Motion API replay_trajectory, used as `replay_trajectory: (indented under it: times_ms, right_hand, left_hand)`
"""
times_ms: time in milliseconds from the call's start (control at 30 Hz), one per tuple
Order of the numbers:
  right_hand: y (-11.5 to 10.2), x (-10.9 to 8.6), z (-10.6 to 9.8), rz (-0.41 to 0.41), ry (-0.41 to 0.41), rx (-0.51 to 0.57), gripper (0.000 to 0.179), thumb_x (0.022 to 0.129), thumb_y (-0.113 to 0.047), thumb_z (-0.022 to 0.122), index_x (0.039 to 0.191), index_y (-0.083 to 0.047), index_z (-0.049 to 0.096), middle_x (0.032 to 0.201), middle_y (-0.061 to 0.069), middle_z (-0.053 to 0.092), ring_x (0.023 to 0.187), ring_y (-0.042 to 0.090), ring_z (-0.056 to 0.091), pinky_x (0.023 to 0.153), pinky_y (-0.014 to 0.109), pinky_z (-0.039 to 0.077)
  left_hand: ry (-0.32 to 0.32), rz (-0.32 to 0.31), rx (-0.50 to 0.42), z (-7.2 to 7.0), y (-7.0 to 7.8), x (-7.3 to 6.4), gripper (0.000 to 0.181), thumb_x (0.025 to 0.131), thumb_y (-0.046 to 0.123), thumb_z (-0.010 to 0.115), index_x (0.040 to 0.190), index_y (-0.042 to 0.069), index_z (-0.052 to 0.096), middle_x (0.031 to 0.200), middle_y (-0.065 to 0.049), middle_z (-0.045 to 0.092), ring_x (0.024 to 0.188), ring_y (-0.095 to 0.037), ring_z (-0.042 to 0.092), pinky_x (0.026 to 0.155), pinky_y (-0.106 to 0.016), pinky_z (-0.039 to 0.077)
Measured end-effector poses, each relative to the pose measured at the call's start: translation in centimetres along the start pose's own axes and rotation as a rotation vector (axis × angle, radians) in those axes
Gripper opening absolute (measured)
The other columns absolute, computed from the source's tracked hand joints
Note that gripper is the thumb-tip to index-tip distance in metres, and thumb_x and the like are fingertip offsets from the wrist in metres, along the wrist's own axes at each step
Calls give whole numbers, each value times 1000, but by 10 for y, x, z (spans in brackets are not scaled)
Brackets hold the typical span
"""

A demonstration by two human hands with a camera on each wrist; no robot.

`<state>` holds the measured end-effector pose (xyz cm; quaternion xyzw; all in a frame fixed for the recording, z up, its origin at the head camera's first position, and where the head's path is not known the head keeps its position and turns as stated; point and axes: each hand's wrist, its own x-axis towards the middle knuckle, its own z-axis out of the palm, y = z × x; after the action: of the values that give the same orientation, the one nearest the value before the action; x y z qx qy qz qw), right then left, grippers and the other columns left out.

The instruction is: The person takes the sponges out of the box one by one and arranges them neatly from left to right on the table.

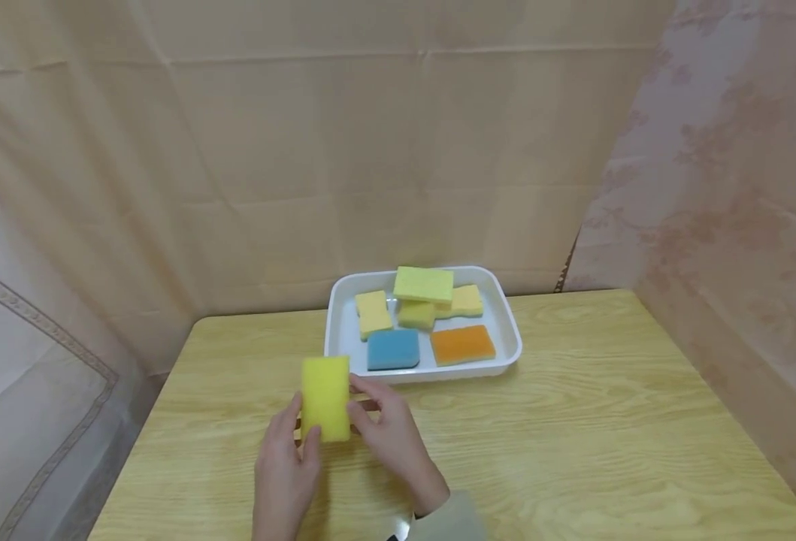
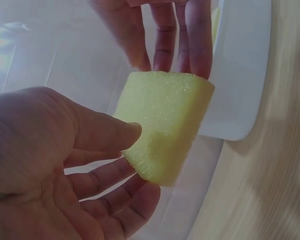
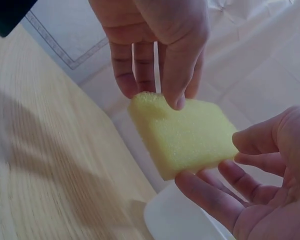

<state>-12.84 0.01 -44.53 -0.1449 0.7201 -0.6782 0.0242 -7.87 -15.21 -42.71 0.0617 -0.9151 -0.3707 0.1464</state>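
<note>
A yellow sponge (image 1: 325, 398) is held up over the table, in front of the tray's left end. My left hand (image 1: 282, 466) pinches it by its left and lower part, thumb on the near face and fingers behind, as the left wrist view shows. On the opposite edge my right hand (image 1: 394, 436) grips it between thumb and fingers; some of those fingertips are hidden behind the sponge in the left wrist view. In the right wrist view both hands meet the sponge (image 3: 185, 135) from opposite edges.
Behind the hands, a white tray (image 1: 513, 342) holds a blue sponge (image 1: 394, 349), an orange sponge (image 1: 463, 345), and several yellow ones, with a yellow-green sponge (image 1: 423, 285) on top. The wood-grain table (image 1: 573, 436) backs onto a beige curtain (image 1: 384, 165).
</note>
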Motion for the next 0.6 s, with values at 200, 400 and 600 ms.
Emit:
replay_trajectory:
  times_ms: [200,400,600]
  right_hand:
    - [1,-1,8,38,-15,18,41,100,-8,63,141,-10,60,128,11,61,104,29,67,72,33,61]
    - [9,-2,18,80,-49,67,43,99,-6,63,142,-6,59,125,14,59,101,24,66,74,37,61]
    - [18,-5,29,151,-66,133,44,98,-6,64,142,0,57,131,15,57,96,19,68,74,40,61]
  left_hand:
    - [-55,21,40,-9,-9,2,54,96,4,67,144,-9,48,130,-26,59,108,-37,63,82,-47,58]
    - [-158,35,96,-24,-25,4,55,95,5,68,145,-8,47,131,-25,58,107,-33,63,82,-43,58]
    - [-195,9,133,-26,-34,8,57,96,8,68,144,-11,45,131,-28,58,107,-35,63,82,-44,58]
